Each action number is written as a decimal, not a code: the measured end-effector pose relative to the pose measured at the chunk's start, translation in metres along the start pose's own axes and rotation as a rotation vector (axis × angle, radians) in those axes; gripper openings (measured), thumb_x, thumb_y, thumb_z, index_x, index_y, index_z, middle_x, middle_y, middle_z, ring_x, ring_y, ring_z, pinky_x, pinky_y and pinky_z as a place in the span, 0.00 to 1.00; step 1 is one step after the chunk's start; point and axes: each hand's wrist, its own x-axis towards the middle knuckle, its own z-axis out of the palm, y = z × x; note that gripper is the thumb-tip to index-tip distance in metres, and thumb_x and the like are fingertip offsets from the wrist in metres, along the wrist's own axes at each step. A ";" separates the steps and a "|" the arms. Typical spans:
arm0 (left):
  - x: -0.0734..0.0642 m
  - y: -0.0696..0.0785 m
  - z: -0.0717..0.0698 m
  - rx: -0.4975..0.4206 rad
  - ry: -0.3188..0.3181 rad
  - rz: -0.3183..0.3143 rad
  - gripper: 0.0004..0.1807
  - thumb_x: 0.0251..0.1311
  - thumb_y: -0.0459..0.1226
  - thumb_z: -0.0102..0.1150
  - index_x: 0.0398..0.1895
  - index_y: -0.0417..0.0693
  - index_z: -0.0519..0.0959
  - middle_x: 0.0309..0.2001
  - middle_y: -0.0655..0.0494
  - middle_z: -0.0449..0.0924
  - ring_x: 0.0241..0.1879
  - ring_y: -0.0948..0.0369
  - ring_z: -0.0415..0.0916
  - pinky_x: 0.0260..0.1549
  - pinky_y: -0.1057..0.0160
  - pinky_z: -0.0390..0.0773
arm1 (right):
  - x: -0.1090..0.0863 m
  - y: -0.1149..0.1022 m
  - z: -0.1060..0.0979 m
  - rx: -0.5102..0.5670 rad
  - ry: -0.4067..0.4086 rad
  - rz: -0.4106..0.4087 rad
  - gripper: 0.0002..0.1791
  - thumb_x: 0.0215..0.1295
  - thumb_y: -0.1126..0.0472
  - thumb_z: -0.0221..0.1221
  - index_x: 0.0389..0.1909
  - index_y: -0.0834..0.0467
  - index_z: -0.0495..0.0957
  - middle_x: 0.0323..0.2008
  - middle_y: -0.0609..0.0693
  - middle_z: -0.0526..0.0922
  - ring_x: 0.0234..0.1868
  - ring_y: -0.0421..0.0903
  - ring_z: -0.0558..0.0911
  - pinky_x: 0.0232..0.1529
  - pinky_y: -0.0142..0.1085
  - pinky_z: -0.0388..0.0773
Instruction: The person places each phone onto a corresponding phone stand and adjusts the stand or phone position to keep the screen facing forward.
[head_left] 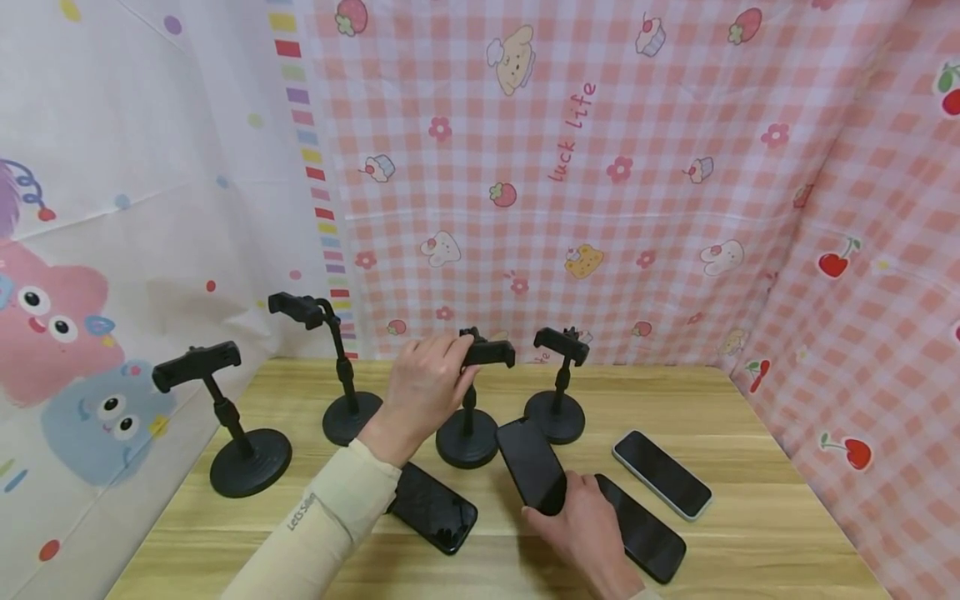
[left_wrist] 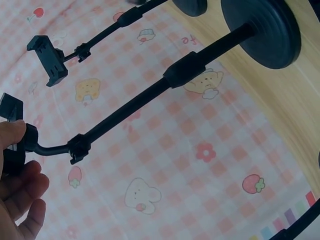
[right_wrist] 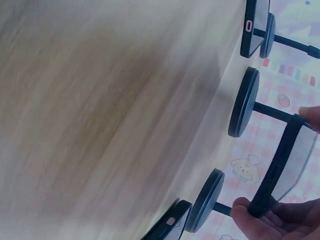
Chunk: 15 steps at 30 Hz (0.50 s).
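My left hand (head_left: pixel 429 385) grips the clamp (head_left: pixel 489 354) at the top of a black phone stand (head_left: pixel 467 443), which stands upright on its round base. In the left wrist view, the thumb lies on the clamp (left_wrist: pixel 15 150) and the other fingers curl below it. My right hand (head_left: pixel 583 523) holds a black phone (head_left: pixel 531 465) by its near end, screen up and tilted, in front of that stand. The right wrist view has this phone (right_wrist: pixel 285 167) edge-on, pinched between thumb and fingers.
Two stands (head_left: pixel 251 463) (head_left: pixel 351 418) are to the left and another (head_left: pixel 555 417) to the right. A black phone (head_left: pixel 437 510) lies partly under my left sleeve (head_left: pixel 322 517). A second black phone (head_left: pixel 647 533) and a light-edged phone (head_left: pixel 663 473) lie right on the wooden table (head_left: pixel 757 500).
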 end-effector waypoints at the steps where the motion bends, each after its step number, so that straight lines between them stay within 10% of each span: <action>1: 0.000 0.000 0.000 0.000 0.003 0.000 0.21 0.55 0.40 0.74 0.49 0.39 0.83 0.38 0.47 0.84 0.36 0.52 0.83 0.31 0.53 0.78 | 0.000 -0.001 0.000 0.019 0.011 0.007 0.48 0.47 0.38 0.72 0.58 0.71 0.73 0.48 0.65 0.76 0.44 0.61 0.80 0.45 0.54 0.78; 15: -0.012 -0.008 -0.001 0.017 -0.030 -0.005 0.25 0.58 0.42 0.71 0.55 0.38 0.80 0.43 0.46 0.85 0.40 0.52 0.84 0.38 0.52 0.81 | -0.005 -0.012 -0.013 0.177 0.225 0.011 0.46 0.49 0.37 0.72 0.59 0.67 0.74 0.49 0.62 0.78 0.44 0.57 0.79 0.46 0.53 0.76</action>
